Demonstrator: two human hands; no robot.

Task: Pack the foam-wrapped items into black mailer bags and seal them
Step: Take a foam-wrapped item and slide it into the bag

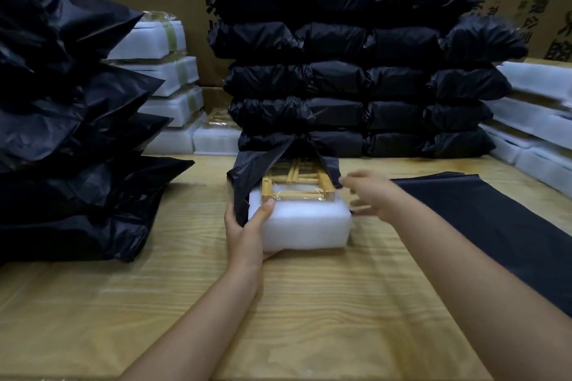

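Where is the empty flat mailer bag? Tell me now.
In the head view the flat mailer bag lies on the wooden table, just right of the right hand and in front of the white foam-wrapped stack.

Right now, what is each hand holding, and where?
The left hand grips the foam-wrapped item at its near left corner, thumb on top. The right hand is blurred at the right edge of the black mailer bag; a hold cannot be told.
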